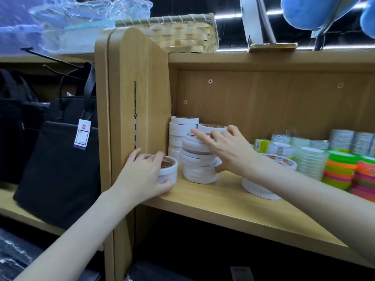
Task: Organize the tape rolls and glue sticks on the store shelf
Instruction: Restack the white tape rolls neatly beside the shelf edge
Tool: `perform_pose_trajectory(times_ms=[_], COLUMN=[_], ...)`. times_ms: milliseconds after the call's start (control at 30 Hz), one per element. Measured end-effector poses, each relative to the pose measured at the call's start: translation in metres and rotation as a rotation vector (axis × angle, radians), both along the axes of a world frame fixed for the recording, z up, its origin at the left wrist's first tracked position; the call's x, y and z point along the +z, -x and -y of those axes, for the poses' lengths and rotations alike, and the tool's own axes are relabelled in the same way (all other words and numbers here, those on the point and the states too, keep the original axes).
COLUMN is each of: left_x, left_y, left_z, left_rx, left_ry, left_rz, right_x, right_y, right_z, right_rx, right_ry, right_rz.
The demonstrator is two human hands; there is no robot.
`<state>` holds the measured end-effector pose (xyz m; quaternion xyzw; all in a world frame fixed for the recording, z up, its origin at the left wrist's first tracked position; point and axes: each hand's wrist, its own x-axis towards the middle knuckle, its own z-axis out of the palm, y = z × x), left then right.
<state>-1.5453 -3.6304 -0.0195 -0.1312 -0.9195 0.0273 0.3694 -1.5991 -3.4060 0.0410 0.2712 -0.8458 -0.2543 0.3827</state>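
The wooden shelf (233, 201) is a light oak-grain board set in a store unit with an upright side panel (134, 102) at its left end and a screwed back panel (274, 102) behind. On top of the unit sit a woven basket (182, 33) and clear plastic-wrapped goods (81, 23); blue plush items (316, 11) hang at upper right. Left of the side panel a black tote bag (58, 159) with a white price tag (82, 134) rests on a neighbouring shelf. On the right part of the wooden shelf stand stacks of clear tape rolls (310, 159) and neon-coloured tape rolls (341, 171), packed close together. The white tape rolls occupy the shelf's left corner: a tall stack (178, 130) stands against the side panel at the back, and a front stack (197, 165), slightly uneven, stands just before it. A wide white roll (261, 189) with a printed label lies flat near the front edge, partly under the right forearm. The left hand (142, 173) is clenched around a single white tape roll (169, 169) with an orange printed top, held at the shelf's left front corner beside the side panel. The right hand (227, 151) grasps the front stack: thumb at its lower right side, fingers spread over its upper rolls.
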Motion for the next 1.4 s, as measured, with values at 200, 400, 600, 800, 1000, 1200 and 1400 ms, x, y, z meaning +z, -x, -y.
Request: perform_pose_trajectory(times_ms=[200, 400, 600, 800, 1000, 1200, 1400], left_x=[0.004, 0.009, 0.032, 0.042, 0.052, 0.103, 0.133], left_y=[-0.004, -0.012, -0.014, 0.007, 0.022, 0.051, 0.065], left_z=[0.002, 0.007, 0.009, 0.003, -0.008, -0.004, -0.005], left_rx=[0.007, -0.081, -0.124, -0.162, -0.019, 0.054, 0.048], left_ry=[-0.054, -0.186, -0.329, -0.293, -0.182, 0.119, 0.234], left_rz=[0.145, 0.307, 0.458, 0.223, 0.01, 0.426, 0.69], right_x=[-0.002, -0.004, -0.012, -0.022, -0.034, -0.021, -0.014], right_y=[0.033, 0.037, 0.045, 0.04, 0.047, 0.053, 0.049], right_z=[0.053, 0.043, 0.06, 0.023, 0.052, 0.042, 0.047], right_rx=[0.093, 0.227, 0.284, 0.338, 0.324, 0.403, 0.487], right_ry=[0.15, 0.313, 0.418, 0.54, 0.509, 0.875, 1.193], right_rz=[0.159, 0.382, 0.44, 0.57, 0.511, 0.744, 0.799])
